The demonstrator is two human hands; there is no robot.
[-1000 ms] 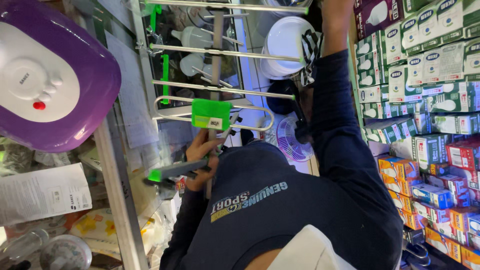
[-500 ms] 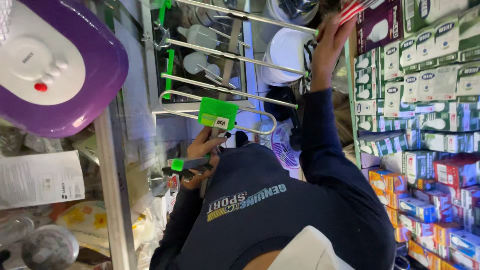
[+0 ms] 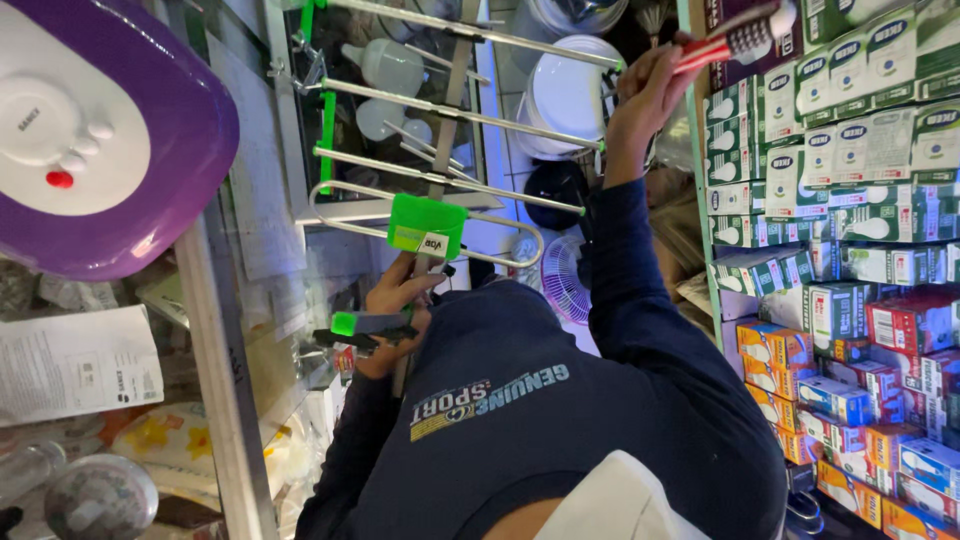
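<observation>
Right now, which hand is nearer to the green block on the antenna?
Left. The left hand grips the antenna just below the green block; the right hand is raised farther off, holding a red-handled tool.

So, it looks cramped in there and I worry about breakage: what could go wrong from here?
The antenna is gripped by one hand only; its long rods could knock the bulbs behind. The other hand stretches to a brush, so the boxes beside might get dislodged.
</observation>
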